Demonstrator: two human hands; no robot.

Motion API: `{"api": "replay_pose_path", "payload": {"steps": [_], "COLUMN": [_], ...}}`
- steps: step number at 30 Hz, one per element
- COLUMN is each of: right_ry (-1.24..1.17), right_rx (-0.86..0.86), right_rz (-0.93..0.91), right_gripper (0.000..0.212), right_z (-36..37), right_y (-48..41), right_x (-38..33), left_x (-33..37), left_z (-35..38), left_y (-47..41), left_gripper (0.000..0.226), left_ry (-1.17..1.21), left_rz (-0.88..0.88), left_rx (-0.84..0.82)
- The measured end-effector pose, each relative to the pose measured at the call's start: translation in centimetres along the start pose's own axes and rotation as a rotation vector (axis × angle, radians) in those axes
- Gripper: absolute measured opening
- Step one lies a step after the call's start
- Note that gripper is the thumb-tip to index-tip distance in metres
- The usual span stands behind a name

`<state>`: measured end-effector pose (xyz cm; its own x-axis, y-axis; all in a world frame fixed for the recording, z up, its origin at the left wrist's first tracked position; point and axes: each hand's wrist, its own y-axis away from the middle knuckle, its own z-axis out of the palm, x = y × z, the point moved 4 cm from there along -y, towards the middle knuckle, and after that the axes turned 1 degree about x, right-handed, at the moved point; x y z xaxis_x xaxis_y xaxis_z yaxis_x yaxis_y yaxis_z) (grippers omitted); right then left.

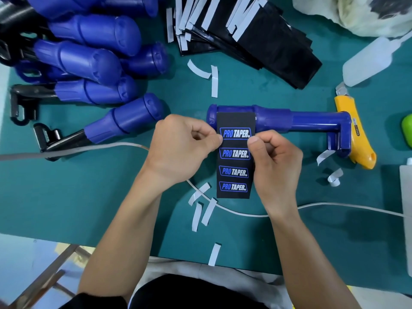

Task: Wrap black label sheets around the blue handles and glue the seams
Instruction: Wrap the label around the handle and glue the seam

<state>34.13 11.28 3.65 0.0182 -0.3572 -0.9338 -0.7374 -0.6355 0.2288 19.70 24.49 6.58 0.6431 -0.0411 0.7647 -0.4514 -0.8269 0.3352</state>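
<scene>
A blue handle point(274, 118) lies crosswise on the green table point(66, 197), its grip end to the left. A black label sheet point(234, 162) printed with PRO TAPER logos lies over the grip and hangs toward me. My left hand point(178, 148) pinches the sheet's left edge beside the top logo. My right hand point(274, 159) pinches the right edge at the same height. A stack of black label sheets point(263, 43) with white backing strips lies at the back centre.
Several blue handles point(93, 63) are piled at the back left. A yellow utility knife point(354, 130) and a white glue bottle point(370, 61) lie at the right. Peeled white strips point(204, 210) and a white cable point(334, 207) are scattered near the front edge.
</scene>
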Motion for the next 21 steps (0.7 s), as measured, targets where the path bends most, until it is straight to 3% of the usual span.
{"api": "replay_pose_path", "payload": {"steps": [21], "right_ry": [0.050], "right_rx": [-0.018], "right_rz": [0.030], "right_gripper": [0.026], "right_z": [0.10], "right_y": [-0.38], "right_x": [0.18], "left_x": [0.59], "left_z": [0.01], "left_y": [0.34], "left_gripper": [0.019], "left_ry": [-0.061], "left_rz": [-0.054], "left_rx": [-0.006]}}
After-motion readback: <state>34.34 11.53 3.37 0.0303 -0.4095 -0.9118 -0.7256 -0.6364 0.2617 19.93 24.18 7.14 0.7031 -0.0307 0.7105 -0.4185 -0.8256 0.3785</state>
